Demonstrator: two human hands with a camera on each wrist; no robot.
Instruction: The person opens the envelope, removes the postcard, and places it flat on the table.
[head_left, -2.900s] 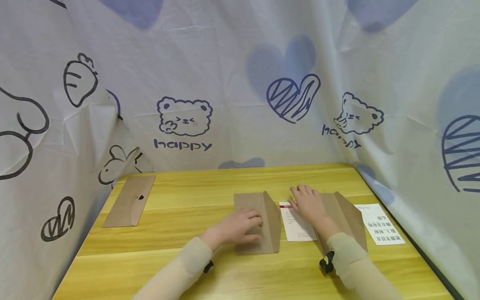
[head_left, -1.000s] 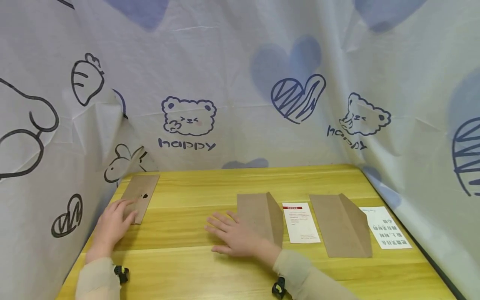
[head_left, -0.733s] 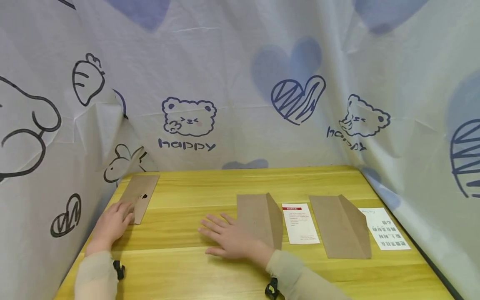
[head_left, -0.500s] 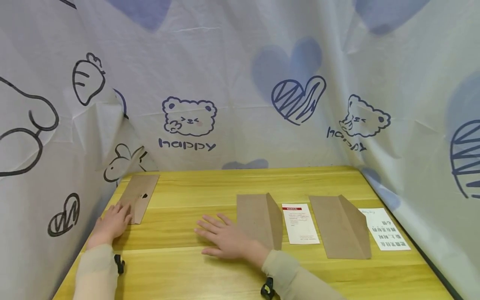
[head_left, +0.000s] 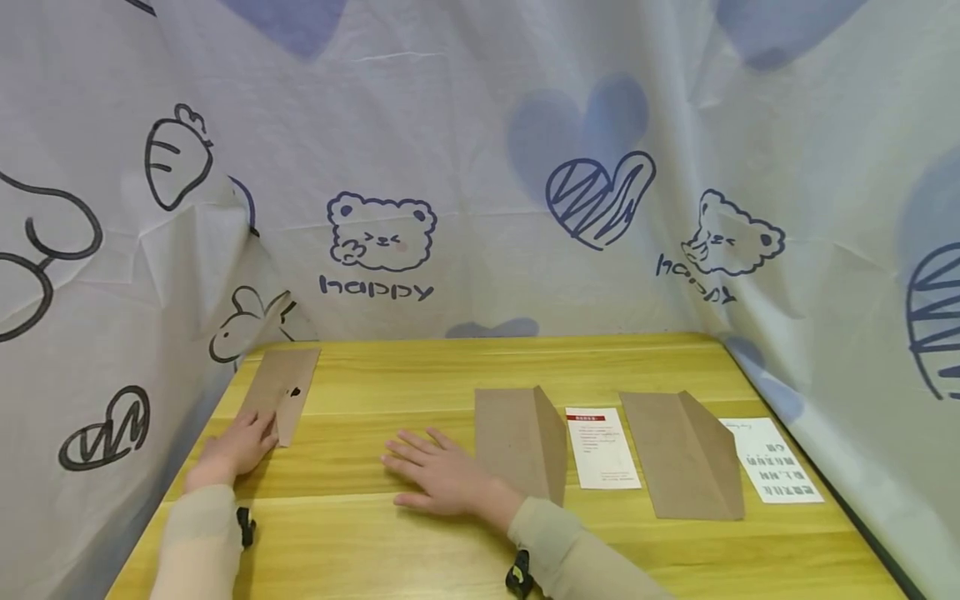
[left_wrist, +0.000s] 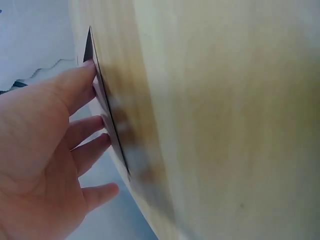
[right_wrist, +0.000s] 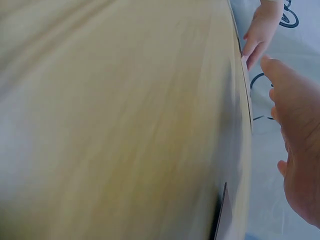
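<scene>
My left hand (head_left: 238, 444) is at the near end of a brown paper envelope (head_left: 287, 371) on the table's far left. A small black mark shows on this envelope. In the left wrist view, the thumb and fingertips touch the envelope (left_wrist: 111, 125), and a dark gap shows under a raised edge beside the thumb. My right hand (head_left: 442, 477) is spread palm down left of a second brown envelope (head_left: 510, 429), whose flap is unfolded to the right; the forearm covers its near left corner. In the right wrist view, the right hand (right_wrist: 300, 130) holds nothing.
A white card with a red stripe (head_left: 602, 450) lies between the second envelope and a third unfolded one (head_left: 675, 454). Another printed white card (head_left: 776, 462) lies at the right edge, partly beside that flap. A patterned curtain (head_left: 465, 167) surrounds the wooden table (head_left: 390, 367).
From over the middle envelope, my left hand has gone to the left envelope, lately shifting slightly right. My right hand has come left from the red-striped card and still drifts left.
</scene>
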